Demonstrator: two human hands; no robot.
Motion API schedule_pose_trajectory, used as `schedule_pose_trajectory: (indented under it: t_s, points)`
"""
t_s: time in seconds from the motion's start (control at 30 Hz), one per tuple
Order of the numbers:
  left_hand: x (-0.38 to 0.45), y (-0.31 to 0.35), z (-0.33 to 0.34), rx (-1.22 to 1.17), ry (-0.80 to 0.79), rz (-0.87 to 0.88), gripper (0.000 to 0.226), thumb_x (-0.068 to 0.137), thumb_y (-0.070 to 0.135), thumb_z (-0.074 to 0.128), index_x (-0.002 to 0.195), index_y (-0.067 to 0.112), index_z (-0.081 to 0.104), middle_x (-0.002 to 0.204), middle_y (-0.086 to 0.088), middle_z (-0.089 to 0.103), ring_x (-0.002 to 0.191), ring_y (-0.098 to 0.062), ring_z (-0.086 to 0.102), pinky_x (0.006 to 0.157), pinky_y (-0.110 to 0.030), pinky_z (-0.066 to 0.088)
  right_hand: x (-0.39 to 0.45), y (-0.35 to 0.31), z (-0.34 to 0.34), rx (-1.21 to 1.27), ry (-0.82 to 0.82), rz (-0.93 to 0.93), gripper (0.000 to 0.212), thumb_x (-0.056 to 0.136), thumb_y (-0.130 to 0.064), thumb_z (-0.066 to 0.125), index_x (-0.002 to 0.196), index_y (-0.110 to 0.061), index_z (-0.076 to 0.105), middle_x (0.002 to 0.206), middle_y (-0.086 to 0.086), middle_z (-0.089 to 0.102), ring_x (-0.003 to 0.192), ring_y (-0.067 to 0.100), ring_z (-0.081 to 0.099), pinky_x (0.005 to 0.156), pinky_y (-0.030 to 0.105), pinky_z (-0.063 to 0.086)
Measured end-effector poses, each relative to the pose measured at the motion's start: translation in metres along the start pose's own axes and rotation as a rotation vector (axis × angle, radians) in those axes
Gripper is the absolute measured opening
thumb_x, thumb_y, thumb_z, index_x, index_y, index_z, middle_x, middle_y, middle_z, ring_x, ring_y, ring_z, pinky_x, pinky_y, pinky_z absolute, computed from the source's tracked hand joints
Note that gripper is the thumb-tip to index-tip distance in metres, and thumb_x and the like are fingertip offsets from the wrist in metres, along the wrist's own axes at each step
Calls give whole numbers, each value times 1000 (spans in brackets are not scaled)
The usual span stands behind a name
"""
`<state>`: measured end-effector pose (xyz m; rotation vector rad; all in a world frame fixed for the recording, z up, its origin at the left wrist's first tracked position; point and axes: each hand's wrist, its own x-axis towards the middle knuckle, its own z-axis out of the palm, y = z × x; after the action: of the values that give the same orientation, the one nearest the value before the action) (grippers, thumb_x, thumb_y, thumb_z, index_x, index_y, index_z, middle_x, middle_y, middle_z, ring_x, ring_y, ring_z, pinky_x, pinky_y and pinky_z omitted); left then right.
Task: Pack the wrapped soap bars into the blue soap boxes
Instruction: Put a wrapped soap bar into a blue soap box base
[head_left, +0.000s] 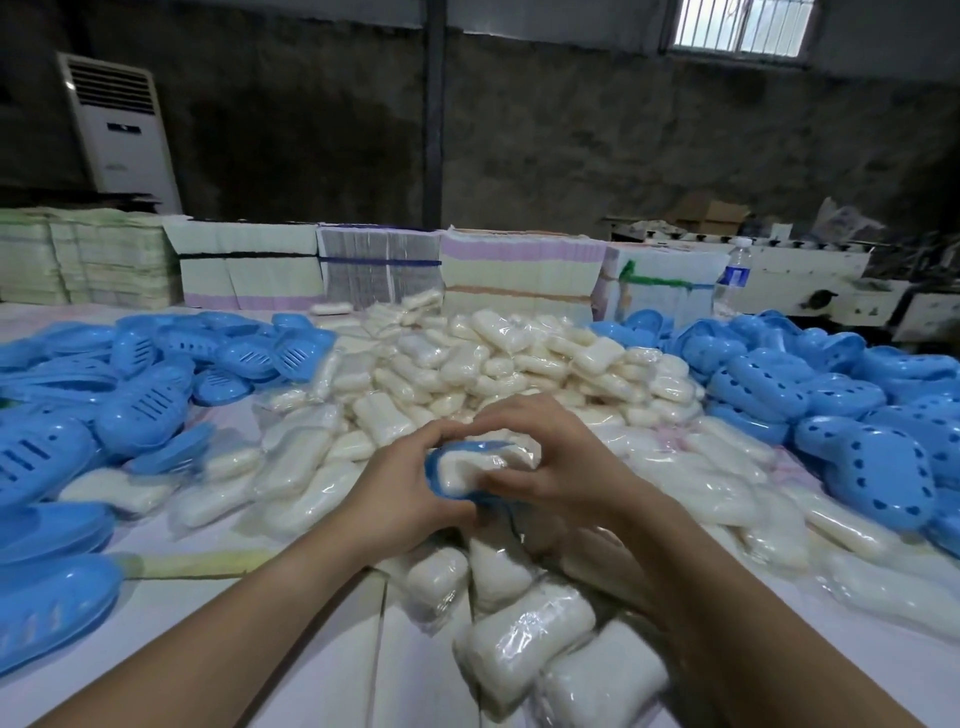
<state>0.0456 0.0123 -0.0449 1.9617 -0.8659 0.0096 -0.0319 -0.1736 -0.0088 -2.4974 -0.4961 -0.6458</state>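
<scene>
Both hands meet above the counter (182, 613): the left hand (400, 493) cups a blue soap box (441, 480), and the right hand (556, 467) presses a wrapped soap bar (467, 470) into it, over the heap of wrapped bars (493, 358).

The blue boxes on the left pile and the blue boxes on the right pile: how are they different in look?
The left pile shows boxes with long parallel slots; the right pile shows boxes with small round holes along the edge. Several left pieces lie flat and stacked; the right pieces lie mostly dome side up. Both are the same blue plastic with an oval shape, heaped on the table.
</scene>
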Motion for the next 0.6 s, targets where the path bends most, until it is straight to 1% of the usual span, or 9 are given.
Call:
schedule_pose_trajectory:
  t_s: [0.07, 0.1, 0.13, 0.2, 0.27, 0.37, 0.43, 0.5, 0.6]
  points:
    - [1, -1, 0, 20, -6, -28, 77, 56, 27, 96, 123, 38, 58, 112, 21, 64, 97, 8, 61, 79, -6, 47, -12, 12, -15, 8, -64, 128, 40, 80, -23, 80, 118, -27, 66, 119, -9, 62, 115, 10, 51, 98, 23, 37]
    - [1, -1, -1, 23, -7, -36, 79, 55, 31, 96, 123, 40, 57, 112, 23, 63, 96, 12, 59, 78, -5, 46, -16, 18, -23, 6, -100, 191, 43, 80, -22, 79, 120, -29, 65, 121, -12, 60, 115, 6, 50, 96, 20, 38]
    - [1, -1, -1, 25, -10, -39, 80, 54, 33, 97, 123, 41, 56, 112, 25, 62, 95, 13, 59, 77, -4, 45, -19, 24, -29, 3, -122, 243, 43, 80, -21, 79, 120, -30, 65, 119, -14, 60, 111, 2, 51, 92, 19, 40]
    - [2, -1, -1, 29, -26, -44, 80, 53, 34, 97, 122, 42, 56, 111, 26, 62, 94, 12, 59, 77, -4, 46, -20, 29, -36, 17, -124, 322, 38, 79, -19, 79, 115, -31, 68, 111, -20, 63, 102, -2, 55, 84, 20, 46]
    - [1, -1, -1, 34, -30, -48, 79, 53, 34, 97, 119, 43, 55, 109, 26, 63, 94, 12, 60, 77, -5, 46, -18, 30, -33, 16, -121, 329, 33, 78, -20, 79, 108, -32, 72, 104, -22, 66, 100, -2, 56, 82, 21, 49]
    - [2, -1, -3, 46, -34, -46, 78, 54, 32, 97, 119, 42, 56, 108, 26, 62, 94, 13, 59, 80, -8, 47, -16, 31, -25, 13, -134, 275, 30, 78, -20, 80, 105, -33, 74, 112, -18, 60, 105, -1, 54, 81, 13, 44]
    - [2, -1, -3, 46, -40, -48, 77, 54, 32, 97, 120, 40, 58, 108, 24, 63, 94, 10, 60, 82, -11, 49, -14, 33, -23, 46, -140, 301, 24, 77, -25, 82, 99, -34, 76, 111, -15, 56, 106, 1, 54, 80, 13, 42]
    - [1, -1, -3, 47, -48, -44, 76, 54, 32, 97, 120, 40, 59, 108, 22, 64, 93, 7, 62, 84, -15, 51, -13, 33, -20, 90, -108, 344, 19, 74, -30, 84, 91, -36, 77, 107, -15, 57, 104, 3, 56, 78, 14, 40]
    - [1, -2, -2, 42, -38, -43, 75, 53, 32, 97, 118, 39, 60, 108, 21, 65, 94, 4, 63, 86, -18, 52, -13, 31, -13, 83, -52, 355, 20, 71, -32, 86, 85, -39, 75, 102, -15, 58, 99, 2, 57, 75, 13, 38]
